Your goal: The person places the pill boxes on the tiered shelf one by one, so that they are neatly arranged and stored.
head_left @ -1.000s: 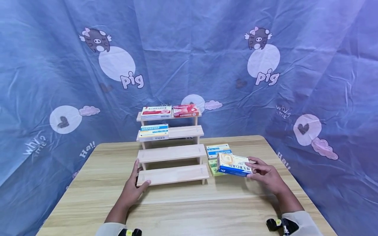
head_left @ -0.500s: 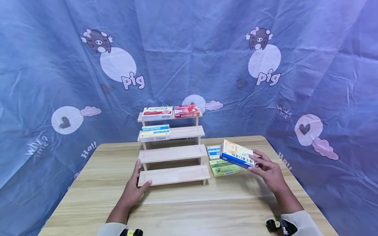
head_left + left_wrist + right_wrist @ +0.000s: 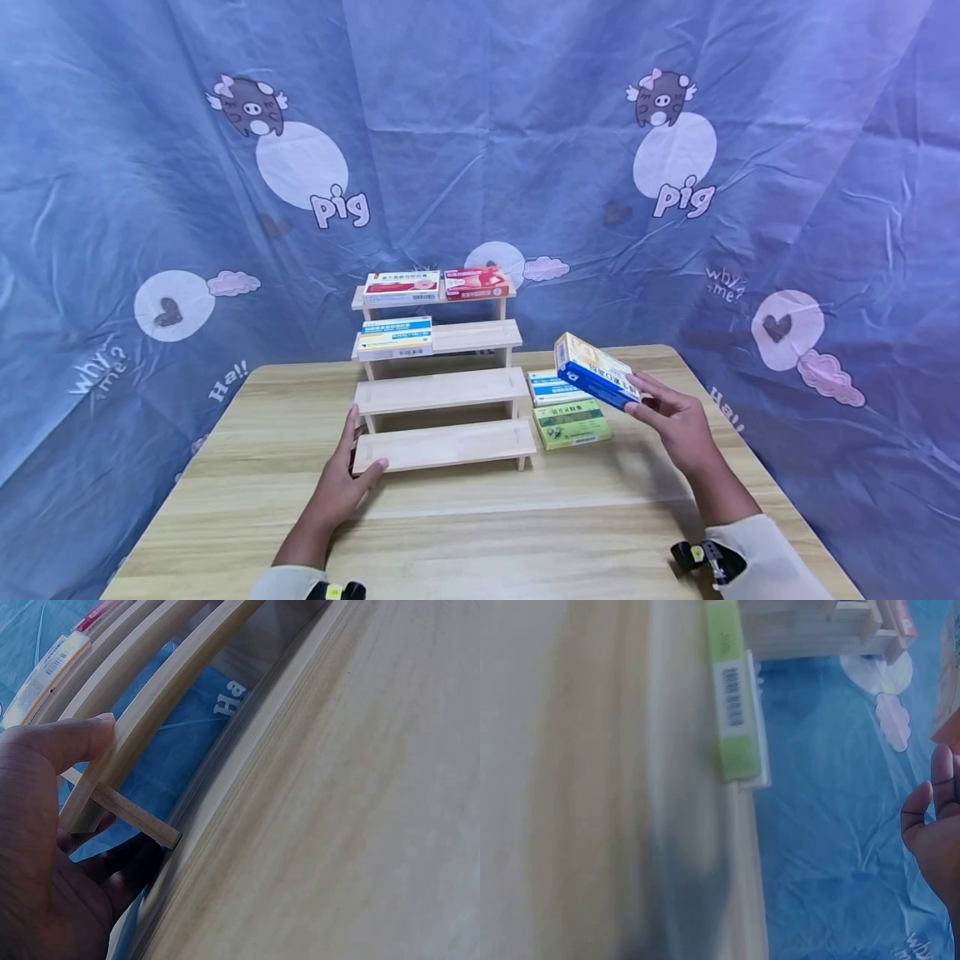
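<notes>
My right hand (image 3: 675, 421) pinches the right end of a white and blue medicine box (image 3: 596, 371), held tilted above the table. Under it lie a green medicine box (image 3: 572, 423) and a blue and white medicine box (image 3: 551, 386). With thumb on top and fingers below, my left hand (image 3: 341, 479) grips the left end of the bottom step of a wooden stepped rack (image 3: 442, 446). In the left wrist view, the thumb (image 3: 86, 739) presses on the step's edge. Only part of the held box (image 3: 949, 682) shows in the right wrist view.
On the rack's top step sit a white and red box (image 3: 401, 286) and a red box (image 3: 477, 283). A blue and yellow box (image 3: 395, 337) lies on the second step's left half. A blue printed curtain (image 3: 480, 167) hangs behind the wooden table (image 3: 480, 542).
My right hand has lifted the white and blue medicine box up off the green one and tilted it, uncovering the green box. The left hand stays on the rack.
</notes>
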### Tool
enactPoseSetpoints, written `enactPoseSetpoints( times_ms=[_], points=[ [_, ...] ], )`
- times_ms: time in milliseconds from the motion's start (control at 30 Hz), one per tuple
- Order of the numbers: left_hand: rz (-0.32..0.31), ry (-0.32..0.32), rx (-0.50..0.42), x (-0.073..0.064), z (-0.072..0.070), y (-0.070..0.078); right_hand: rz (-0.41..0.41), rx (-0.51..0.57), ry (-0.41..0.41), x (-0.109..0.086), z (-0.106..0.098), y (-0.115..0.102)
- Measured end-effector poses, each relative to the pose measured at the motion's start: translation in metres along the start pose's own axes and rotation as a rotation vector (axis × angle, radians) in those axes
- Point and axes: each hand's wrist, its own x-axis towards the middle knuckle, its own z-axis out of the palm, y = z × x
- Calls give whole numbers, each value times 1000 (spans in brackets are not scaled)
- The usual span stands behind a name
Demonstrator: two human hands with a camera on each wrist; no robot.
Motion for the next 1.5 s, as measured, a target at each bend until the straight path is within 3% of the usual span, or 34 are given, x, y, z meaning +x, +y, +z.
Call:
enactPoseSetpoints(
  times_ms=[267, 567, 1067, 1333, 1500],
  points=[
    [6, 6, 21, -1, -1, -1, -24, 257, 27, 22, 19, -5],
    [16, 16, 20, 1, 1, -3, -71, 351, 46, 36, 42, -7],
    [20, 22, 30, -1, -1, 0, -44, 318, 44, 64, 85, -18],
    [4, 15, 20, -2, 0, 0, 42, 320, 57, 74, 108, -8],
    [3, 20, 8, 1, 0, -1, 73, 263, 1, 79, 118, -5]
  ],
)
